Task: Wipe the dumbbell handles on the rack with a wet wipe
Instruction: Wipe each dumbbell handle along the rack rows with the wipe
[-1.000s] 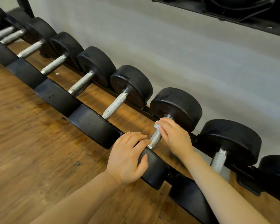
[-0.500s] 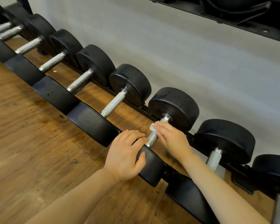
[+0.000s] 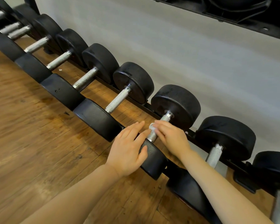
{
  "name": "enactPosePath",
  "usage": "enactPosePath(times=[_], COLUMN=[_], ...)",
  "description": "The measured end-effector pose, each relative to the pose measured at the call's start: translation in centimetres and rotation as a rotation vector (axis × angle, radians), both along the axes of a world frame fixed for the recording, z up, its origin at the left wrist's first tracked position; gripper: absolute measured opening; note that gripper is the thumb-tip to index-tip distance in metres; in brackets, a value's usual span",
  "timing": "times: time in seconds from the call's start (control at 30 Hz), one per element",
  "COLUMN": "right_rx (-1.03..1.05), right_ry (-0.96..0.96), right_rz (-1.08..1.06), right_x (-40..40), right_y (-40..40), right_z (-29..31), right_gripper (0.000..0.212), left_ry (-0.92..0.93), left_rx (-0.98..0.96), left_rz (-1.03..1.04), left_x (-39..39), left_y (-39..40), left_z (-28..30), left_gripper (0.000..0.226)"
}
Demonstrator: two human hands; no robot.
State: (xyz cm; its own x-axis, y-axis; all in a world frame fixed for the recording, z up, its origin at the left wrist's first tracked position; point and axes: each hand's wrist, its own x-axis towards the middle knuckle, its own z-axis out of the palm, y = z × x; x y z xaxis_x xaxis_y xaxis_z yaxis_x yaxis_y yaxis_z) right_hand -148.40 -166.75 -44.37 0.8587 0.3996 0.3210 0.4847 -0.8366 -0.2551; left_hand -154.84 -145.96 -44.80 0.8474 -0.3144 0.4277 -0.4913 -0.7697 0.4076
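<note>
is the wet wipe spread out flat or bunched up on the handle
Bunched up. Only a small white wad of the wet wipe shows, pressed on the dumbbell handle under the right hand fingers; no flat sheet visible.

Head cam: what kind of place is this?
Most likely a gym's weights area: a long row of black dumbbells on a low rack, a wooden floor, and a second rack shelf above.

The dumbbell heads (image 3: 176, 102) are matte black, the handles (image 3: 117, 100) silver with a fine knurled crosshatch. The wet wipe (image 3: 152, 126) looks white, though mostly hidden. The floor (image 3: 31, 143) is warm brown wood grain, the wall (image 3: 200, 54) pale grey.
</note>
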Motion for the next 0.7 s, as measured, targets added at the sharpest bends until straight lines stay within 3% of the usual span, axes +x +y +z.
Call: enactPosePath(times=[0.1, 0.27, 0.43, 0.6, 0.7], right_rx=[0.033, -0.045, 0.006, -0.075, -0.055], right_ry=[-0.030, 0.030, -0.046, 0.052, -0.022], right_rz=[-0.101, 0.084, -0.067, 0.087, 0.037], right_x=[0.3, -0.5, 0.3, -0.3, 0.0], right_y=[-0.4, 0.1, -0.4, 0.0, -0.2], right_z=[0.1, 0.1, 0.0, -0.2, -0.3], right_gripper=[0.031, 0.029, 0.029, 0.032, 0.031], left_ry=[0.055, 0.085, 0.038, 0.027, 0.021], left_rx=[-0.005, -0.080, -0.149, -0.163, -0.162], left_rz=[0.074, 0.098, 0.083, 0.082, 0.079], left_x=[-1.2, -1.8, -1.3, -1.2, -1.2], left_y=[0.2, 0.5, 0.2, 0.1, 0.1], left_z=[-0.8, -1.9, -1.9, -2.1, -2.1], left_gripper=[0.055, 0.056, 0.053, 0.053, 0.052])
